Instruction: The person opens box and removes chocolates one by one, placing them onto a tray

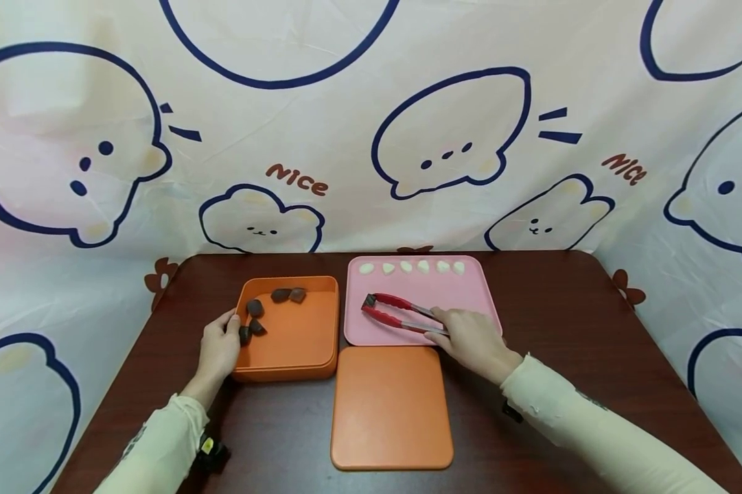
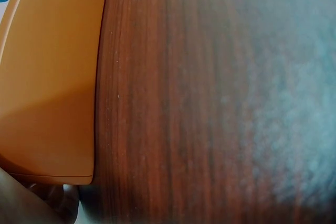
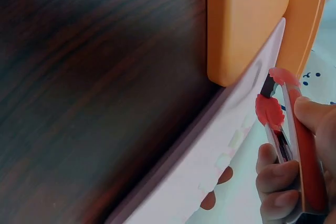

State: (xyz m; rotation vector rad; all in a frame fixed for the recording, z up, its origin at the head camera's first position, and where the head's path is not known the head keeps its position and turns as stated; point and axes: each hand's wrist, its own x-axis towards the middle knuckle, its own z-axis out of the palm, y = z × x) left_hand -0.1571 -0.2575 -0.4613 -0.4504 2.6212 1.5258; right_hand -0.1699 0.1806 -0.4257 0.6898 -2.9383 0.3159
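Observation:
My right hand (image 1: 472, 339) grips a pair of red-handled tongs (image 3: 310, 156) above the pink tray (image 1: 420, 329). Between the red tong tips is a small dark chunk (image 1: 369, 300), which also shows in the right wrist view. At the left, my left hand (image 1: 219, 346) holds the left side wall of an open orange box (image 1: 290, 374); only part of that hand (image 2: 26, 203) shows in the left wrist view. Several dark brown chunks (image 1: 255, 308) lie in the box, along its left and far sides. Small white pieces (image 1: 406, 266) form a row along the tray's far edge.
A flat orange lid or board (image 1: 392, 412) lies in front of the tray, close to the box's near right corner. Everything stands on a dark wood table (image 1: 556, 309). A printed white cloth (image 1: 358, 137) hangs behind and at both sides.

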